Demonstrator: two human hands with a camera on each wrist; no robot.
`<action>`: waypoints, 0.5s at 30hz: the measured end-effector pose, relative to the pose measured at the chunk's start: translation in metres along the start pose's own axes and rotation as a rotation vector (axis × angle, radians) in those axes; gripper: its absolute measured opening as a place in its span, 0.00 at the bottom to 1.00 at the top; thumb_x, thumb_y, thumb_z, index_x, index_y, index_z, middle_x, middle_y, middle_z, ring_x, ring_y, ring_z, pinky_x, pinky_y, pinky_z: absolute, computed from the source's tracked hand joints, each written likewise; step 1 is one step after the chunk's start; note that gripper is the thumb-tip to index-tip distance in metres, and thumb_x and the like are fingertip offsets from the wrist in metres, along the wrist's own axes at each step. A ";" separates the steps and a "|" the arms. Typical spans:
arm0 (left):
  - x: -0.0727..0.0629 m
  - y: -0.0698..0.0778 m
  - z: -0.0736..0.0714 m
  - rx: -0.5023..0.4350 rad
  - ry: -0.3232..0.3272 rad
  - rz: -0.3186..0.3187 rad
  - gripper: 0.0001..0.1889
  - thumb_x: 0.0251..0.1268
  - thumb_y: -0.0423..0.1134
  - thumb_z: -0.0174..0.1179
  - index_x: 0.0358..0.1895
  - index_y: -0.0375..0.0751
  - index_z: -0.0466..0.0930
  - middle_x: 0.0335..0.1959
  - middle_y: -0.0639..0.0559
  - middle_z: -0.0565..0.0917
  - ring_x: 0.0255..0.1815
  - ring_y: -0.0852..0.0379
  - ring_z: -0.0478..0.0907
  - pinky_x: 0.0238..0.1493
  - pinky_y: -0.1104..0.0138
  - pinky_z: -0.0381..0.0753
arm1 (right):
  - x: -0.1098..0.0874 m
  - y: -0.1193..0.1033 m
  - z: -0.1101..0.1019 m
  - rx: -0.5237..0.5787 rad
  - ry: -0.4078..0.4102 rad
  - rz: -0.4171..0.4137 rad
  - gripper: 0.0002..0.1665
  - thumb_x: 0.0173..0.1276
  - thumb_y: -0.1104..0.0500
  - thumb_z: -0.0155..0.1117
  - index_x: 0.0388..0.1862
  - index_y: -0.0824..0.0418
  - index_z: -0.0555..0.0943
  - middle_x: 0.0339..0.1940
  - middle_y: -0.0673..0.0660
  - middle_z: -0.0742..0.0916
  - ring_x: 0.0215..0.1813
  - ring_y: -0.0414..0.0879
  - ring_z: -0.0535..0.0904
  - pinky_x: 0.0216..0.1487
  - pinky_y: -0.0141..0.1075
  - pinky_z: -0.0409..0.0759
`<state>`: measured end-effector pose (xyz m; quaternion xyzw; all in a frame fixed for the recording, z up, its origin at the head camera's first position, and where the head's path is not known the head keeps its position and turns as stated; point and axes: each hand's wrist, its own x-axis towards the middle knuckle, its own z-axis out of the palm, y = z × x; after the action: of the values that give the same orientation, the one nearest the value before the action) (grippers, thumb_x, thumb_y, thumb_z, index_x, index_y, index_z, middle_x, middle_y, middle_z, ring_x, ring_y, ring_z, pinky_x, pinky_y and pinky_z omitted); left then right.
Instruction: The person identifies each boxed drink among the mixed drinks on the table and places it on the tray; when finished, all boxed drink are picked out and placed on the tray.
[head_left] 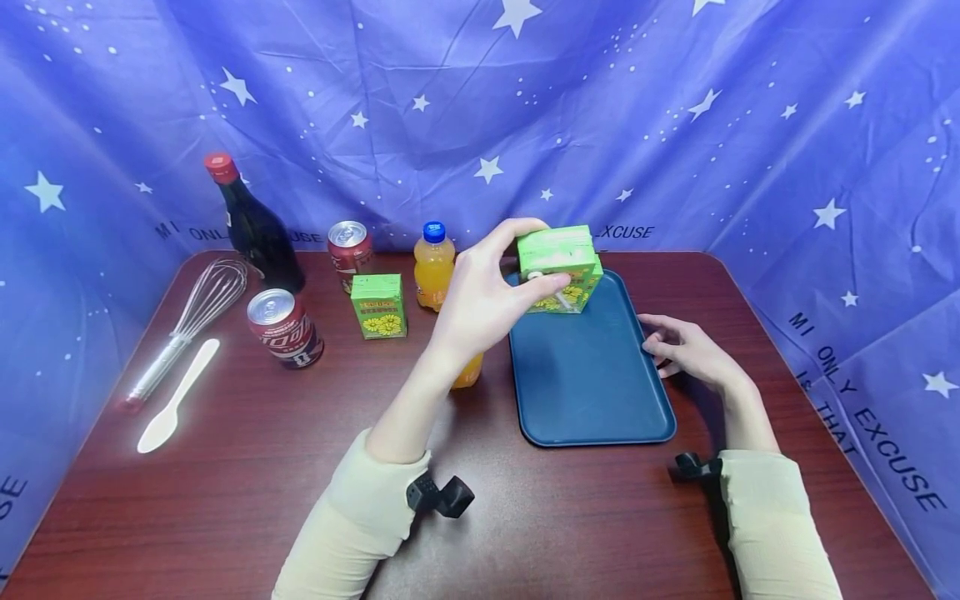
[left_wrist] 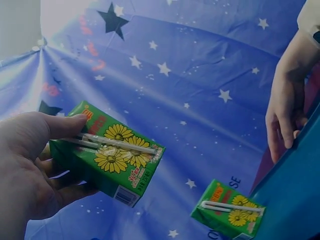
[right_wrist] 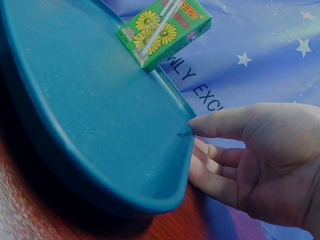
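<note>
Starry curtains (head_left: 420, 158) filled the upper frame behind a brown table (head_left: 255, 500); right of centre, the left hand (head_left: 483, 296) gripped a green carton (head_left: 557, 247), the right hand (head_left: 690, 352) pinched a tray (head_left: 588, 375).

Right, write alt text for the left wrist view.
The left hand grips a green, flower-printed drink carton against a blue star-patterned curtain. At lower right, a matching carton stands at the edge of a blue tray, which the right hand holds.
</note>
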<state>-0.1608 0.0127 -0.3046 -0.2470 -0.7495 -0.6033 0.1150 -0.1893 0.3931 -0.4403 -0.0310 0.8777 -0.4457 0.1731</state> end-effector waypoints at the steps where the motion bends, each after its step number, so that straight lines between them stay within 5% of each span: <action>1: 0.000 -0.001 0.001 0.005 -0.002 -0.006 0.24 0.61 0.40 0.75 0.60 0.45 0.79 0.49 0.51 0.86 0.46 0.59 0.82 0.47 0.68 0.80 | 0.000 0.000 0.000 0.000 -0.001 -0.001 0.36 0.80 0.62 0.56 0.82 0.66 0.58 0.45 0.64 0.80 0.35 0.39 0.82 0.34 0.40 0.89; 8: 0.002 -0.008 0.007 0.030 -0.012 -0.046 0.24 0.62 0.42 0.74 0.60 0.47 0.79 0.49 0.52 0.85 0.46 0.58 0.80 0.46 0.63 0.81 | 0.000 -0.001 0.001 -0.001 -0.002 -0.007 0.36 0.80 0.61 0.56 0.81 0.66 0.58 0.42 0.59 0.81 0.34 0.40 0.82 0.34 0.40 0.89; 15: 0.003 -0.014 0.015 0.064 -0.022 -0.081 0.25 0.62 0.43 0.74 0.62 0.48 0.79 0.48 0.52 0.86 0.43 0.58 0.79 0.40 0.69 0.77 | -0.001 0.000 0.000 -0.014 0.001 -0.006 0.36 0.80 0.59 0.56 0.82 0.65 0.59 0.42 0.57 0.80 0.35 0.40 0.82 0.36 0.40 0.90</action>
<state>-0.1681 0.0261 -0.3187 -0.2194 -0.7789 -0.5805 0.0902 -0.1890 0.3935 -0.4399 -0.0348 0.8808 -0.4401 0.1713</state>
